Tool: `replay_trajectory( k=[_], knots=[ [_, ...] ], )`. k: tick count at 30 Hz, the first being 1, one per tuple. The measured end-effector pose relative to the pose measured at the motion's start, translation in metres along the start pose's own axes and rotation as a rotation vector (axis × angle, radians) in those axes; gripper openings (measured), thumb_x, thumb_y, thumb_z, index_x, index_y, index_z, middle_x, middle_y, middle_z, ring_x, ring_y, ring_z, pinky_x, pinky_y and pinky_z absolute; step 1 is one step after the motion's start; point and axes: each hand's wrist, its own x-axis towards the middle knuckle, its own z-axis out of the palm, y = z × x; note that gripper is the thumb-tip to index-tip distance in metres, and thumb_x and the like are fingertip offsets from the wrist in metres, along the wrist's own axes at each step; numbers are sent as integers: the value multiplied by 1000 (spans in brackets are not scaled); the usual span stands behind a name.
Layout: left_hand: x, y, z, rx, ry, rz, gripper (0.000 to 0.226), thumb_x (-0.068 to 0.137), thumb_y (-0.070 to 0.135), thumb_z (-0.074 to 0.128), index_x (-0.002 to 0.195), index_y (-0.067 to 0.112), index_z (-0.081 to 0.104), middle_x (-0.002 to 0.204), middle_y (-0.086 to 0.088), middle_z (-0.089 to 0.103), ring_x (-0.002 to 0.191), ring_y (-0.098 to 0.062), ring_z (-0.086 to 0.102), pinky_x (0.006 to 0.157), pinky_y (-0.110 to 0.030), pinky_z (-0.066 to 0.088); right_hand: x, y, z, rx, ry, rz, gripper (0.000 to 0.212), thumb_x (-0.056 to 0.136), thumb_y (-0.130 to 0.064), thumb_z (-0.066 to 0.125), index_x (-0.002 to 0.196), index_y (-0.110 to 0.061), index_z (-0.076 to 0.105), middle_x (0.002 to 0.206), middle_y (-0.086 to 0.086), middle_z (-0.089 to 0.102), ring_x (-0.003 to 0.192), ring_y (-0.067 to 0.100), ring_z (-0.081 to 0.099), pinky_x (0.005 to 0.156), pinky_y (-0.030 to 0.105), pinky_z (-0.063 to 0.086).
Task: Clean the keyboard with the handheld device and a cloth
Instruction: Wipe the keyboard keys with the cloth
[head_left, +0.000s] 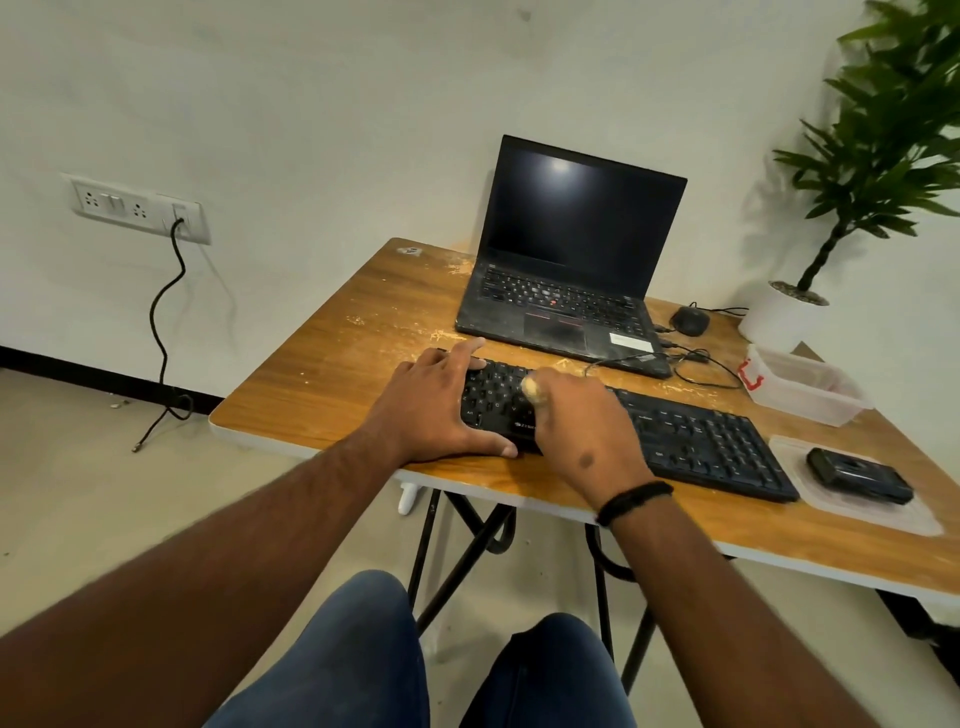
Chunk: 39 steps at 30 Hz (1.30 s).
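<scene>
1. The left hand (436, 402) lies flat at mid-frame, fingers spread, pressing the black keyboard (675, 431) so it stays put on the desk (332, 374).
2. The right hand (576, 421) curls its fingers around a small cloth (534, 388), rubbing the keys.
3. The handheld device (857, 475) waits at lower right.

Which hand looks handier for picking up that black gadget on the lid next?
The right hand, probably. The black gadget lies on the table's right side, past the keyboard's right end. The left hand is steadying the keyboard's left end.
</scene>
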Motion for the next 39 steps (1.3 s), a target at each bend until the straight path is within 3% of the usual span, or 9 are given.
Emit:
replay_trajectory(
  k=[2,4,10,16,22,27,32,36,39],
  knots=[
    [0,0,0,-3,-2,-6,132,53,92,67,157,29,15,150,9,49,137,-19,40,113,-48,34,13,0,2,-7,59,70,13,99,-17,49,109,-17,58,98,5,65,88,21,58,75,33,50],
    [-1,0,0,-3,3,-3,129,55,90,66,157,29,15,149,9,50,136,-19,41,112,-49,36,16,-15,11,-52,-28,67,15,97,-17,55,112,-15,58,103,6,65,97,24,61,80,36,51],
    [0,-4,2,-10,-3,18,116,61,72,60,157,26,14,149,11,51,136,-21,40,108,-49,37,-12,-37,14,-72,-119,-139,16,98,-12,48,111,-14,57,102,6,64,95,24,61,87,40,54],
    [0,-2,1,-3,-9,-6,131,51,94,57,157,27,16,149,6,50,137,-22,40,112,-50,36,13,-18,5,36,88,78,13,99,-17,48,105,-17,59,90,1,60,80,19,52,66,33,43],
    [0,-3,2,-9,-4,18,111,65,64,61,158,26,14,149,9,51,138,-21,38,108,-48,35,-3,-44,33,-54,-23,-34,17,97,-9,49,111,-11,57,107,9,64,102,25,58,87,40,54],
    [0,-3,2,4,-9,11,126,58,87,59,158,26,14,149,9,51,136,-21,40,110,-48,36,-14,-22,18,77,4,-23,14,101,-16,44,101,-18,58,89,-1,61,82,16,58,78,35,54],
    [0,-1,1,15,-5,-6,132,54,93,66,157,29,15,151,8,48,138,-20,40,113,-47,34,1,4,15,57,48,187,14,99,-15,49,110,-17,58,101,4,65,89,20,59,82,36,54],
    [1,-2,2,26,1,0,129,57,91,64,157,27,14,150,6,50,137,-21,41,113,-48,36,-16,-15,22,-86,-71,87,25,96,-25,58,118,-13,56,112,7,63,105,24,60,88,37,52],
    [1,-3,3,20,2,5,126,59,87,65,158,27,14,149,4,51,136,-22,42,112,-47,36,-23,-19,16,-73,-55,-22,13,99,-21,53,111,-16,56,104,4,64,93,21,60,80,36,50]
  ],
)
